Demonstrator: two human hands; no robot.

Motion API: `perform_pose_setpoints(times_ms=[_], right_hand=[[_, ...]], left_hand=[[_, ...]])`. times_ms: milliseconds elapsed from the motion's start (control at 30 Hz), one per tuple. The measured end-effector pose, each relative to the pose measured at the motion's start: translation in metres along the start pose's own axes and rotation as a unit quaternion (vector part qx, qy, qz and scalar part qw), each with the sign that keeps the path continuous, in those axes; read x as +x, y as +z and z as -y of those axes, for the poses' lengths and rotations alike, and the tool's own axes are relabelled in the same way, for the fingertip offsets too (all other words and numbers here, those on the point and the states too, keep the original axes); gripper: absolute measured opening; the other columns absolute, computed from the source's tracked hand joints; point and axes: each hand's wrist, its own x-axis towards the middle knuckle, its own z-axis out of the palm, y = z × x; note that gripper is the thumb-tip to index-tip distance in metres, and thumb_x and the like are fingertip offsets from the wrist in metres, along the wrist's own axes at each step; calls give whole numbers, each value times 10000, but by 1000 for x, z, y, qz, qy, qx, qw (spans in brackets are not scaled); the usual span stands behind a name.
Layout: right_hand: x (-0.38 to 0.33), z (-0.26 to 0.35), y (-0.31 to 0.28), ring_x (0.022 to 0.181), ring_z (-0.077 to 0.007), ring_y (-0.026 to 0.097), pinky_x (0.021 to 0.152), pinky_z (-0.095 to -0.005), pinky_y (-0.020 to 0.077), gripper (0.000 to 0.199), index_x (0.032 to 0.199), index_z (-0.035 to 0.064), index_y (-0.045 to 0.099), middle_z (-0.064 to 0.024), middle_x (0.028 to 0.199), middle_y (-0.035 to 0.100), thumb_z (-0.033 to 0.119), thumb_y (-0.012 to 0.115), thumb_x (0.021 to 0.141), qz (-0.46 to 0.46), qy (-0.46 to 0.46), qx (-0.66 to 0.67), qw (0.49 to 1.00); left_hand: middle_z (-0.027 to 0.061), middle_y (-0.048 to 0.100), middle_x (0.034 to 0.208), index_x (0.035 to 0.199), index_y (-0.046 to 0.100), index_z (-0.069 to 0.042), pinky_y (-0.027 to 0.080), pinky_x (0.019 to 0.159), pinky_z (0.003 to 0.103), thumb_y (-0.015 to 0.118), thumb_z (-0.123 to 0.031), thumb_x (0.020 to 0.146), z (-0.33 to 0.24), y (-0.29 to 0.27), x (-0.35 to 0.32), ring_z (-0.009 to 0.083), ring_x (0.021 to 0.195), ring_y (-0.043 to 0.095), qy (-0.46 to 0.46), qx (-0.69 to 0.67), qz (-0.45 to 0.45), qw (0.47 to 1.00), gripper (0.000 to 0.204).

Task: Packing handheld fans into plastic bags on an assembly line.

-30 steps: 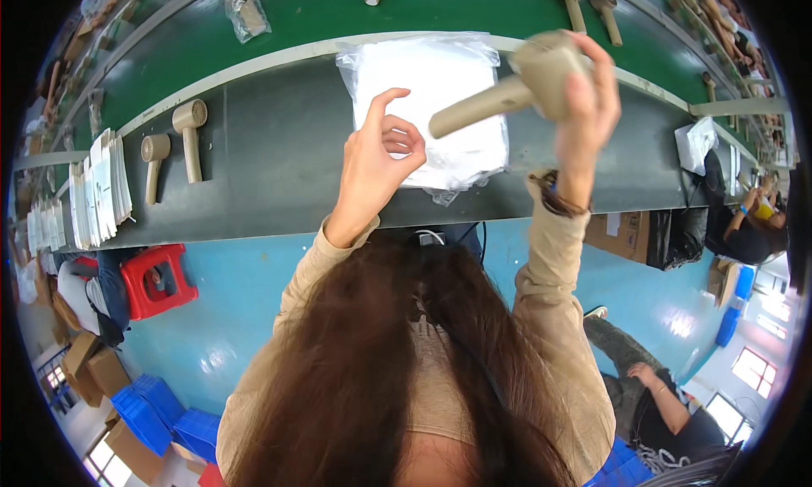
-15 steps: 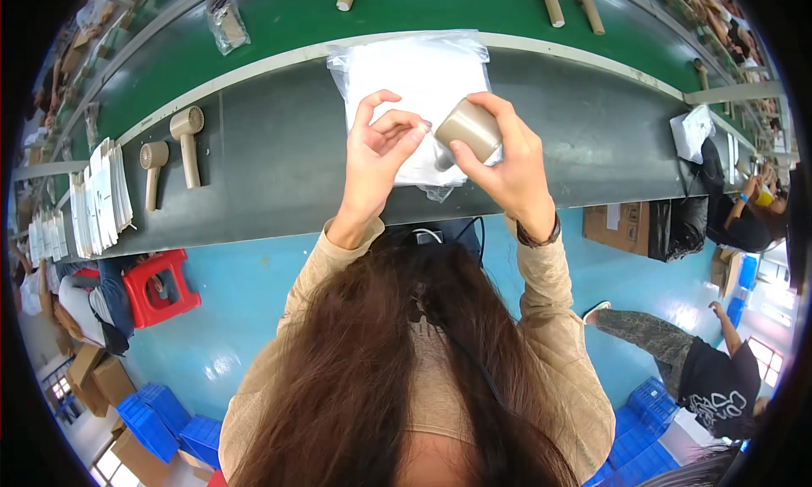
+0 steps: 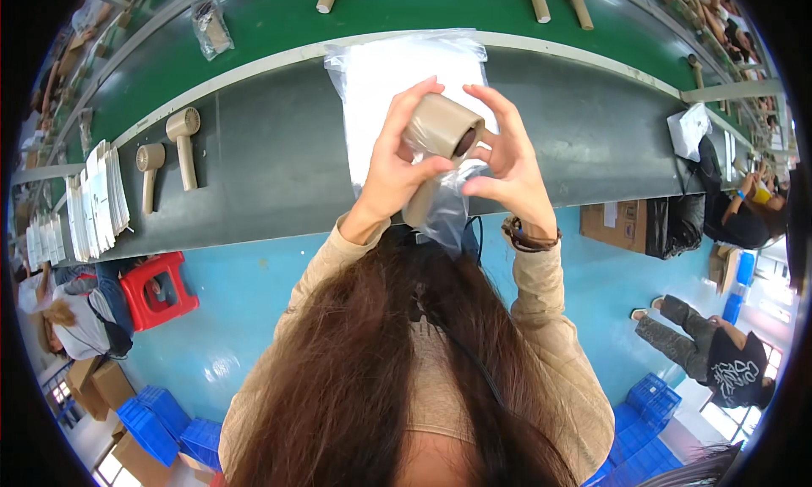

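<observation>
A beige handheld fan is held over the work table, its round head tilted so a dark opening faces right. My left hand is closed round the left side of the head, thumb below and fingers above. My right hand stands open at the fan's right side, fingers spread and curved; whether its fingertips touch the fan I cannot tell. A clear plastic bag hangs about the fan's handle, below the hands. Beneath lies a stack of clear plastic bags on a white sheet.
On the dark table two beige fans lie at left, beside a row of white folded papers. The green conveyor belt beyond carries more fans and a bagged one. A carton and a red stool stand below.
The fan has passed from my right hand into my left and turned; my right hand has opened. Things on the belt have shifted left. A person at right has walked farther off.
</observation>
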Motion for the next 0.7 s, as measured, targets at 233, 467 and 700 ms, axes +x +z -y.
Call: perform_pose_setpoints(times_ms=[233, 467, 700], right_hand=[[-12, -13, 16, 835, -163, 602, 727, -271, 535, 228, 883, -20, 621, -113, 1024, 595, -83, 733, 695, -149, -112, -204, 961], [-18, -13, 26, 731, -182, 582, 652, -278, 482, 191, 825, -16, 607, -103, 846, 615, -84, 722, 688, -167, -207, -364, 893], [-30, -23, 27, 688, -100, 495, 627, -204, 407, 86, 972, 21, 479, -35, 794, 558, 105, 482, 953, -127, -80, -82, 985]], left_hand=[[87, 457, 1235, 1222, 470, -41, 400, 934, 292, 690, -491, 793, 2, -8, -1, 159, 1080, 493, -21, -69, -46, 996, 660], [53, 533, 1145, 1219, 442, -50, 422, 906, 266, 615, -531, 836, -2, 8, -6, 122, 1025, 524, -51, -129, -114, 984, 639], [45, 594, 999, 1132, 484, -43, 459, 811, 230, 470, -499, 939, 9, 0, -27, 92, 899, 565, -174, -170, -36, 969, 495]])
